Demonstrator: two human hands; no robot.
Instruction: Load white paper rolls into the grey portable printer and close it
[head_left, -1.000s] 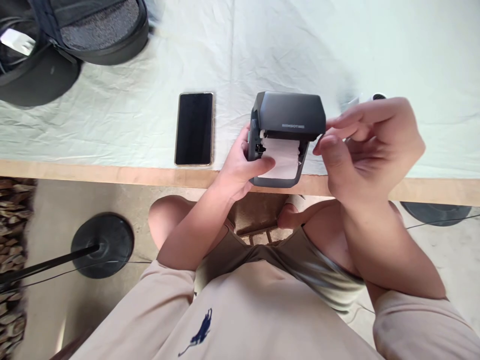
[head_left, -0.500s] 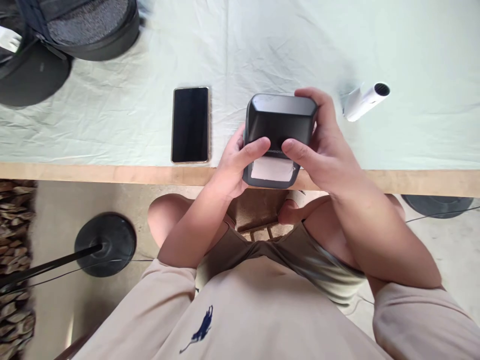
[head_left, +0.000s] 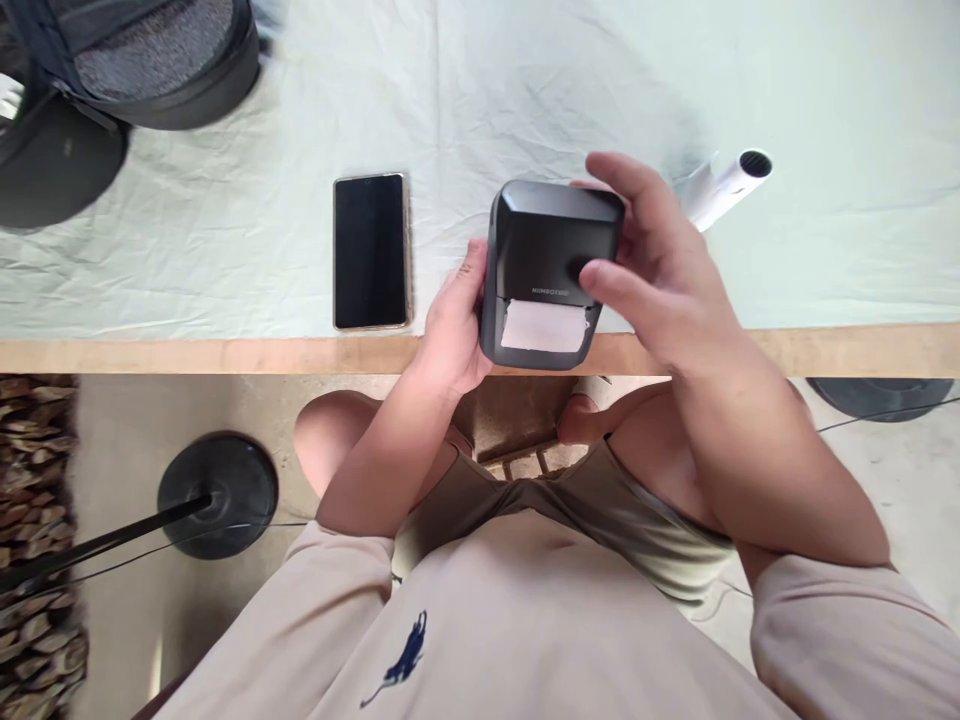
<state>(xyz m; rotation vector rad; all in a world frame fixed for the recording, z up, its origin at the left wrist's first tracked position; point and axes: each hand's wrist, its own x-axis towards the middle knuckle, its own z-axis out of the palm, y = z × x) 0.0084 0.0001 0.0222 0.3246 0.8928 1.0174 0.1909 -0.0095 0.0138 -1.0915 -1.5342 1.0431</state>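
Observation:
A dark grey label printer (head_left: 559, 245) is held up over the table's front edge, with a strip of white label paper (head_left: 544, 328) showing in its lower slot. My left hand (head_left: 456, 325) grips the printer's left side, thumb along the edge and the other fingers hidden beneath. At the right side, my right hand (head_left: 660, 250) has its thumb and forefinger spread apart; the thumb overlaps the printer's edge, and whether it touches I cannot tell. Some of its fingers are hidden behind the printer.
A black-screened phone (head_left: 369, 252) lies left of the printer. To the right is a white cylinder (head_left: 731, 192) with a dark end. Black bags (head_left: 172, 70) occupy the far left. Below stands a round black base (head_left: 217, 495) with a pole.
My left thumb has moved off the printer's front to its left edge. My right hand has loosened, its fingers spreading and shifting slightly right. The brand lettering is now uncovered.

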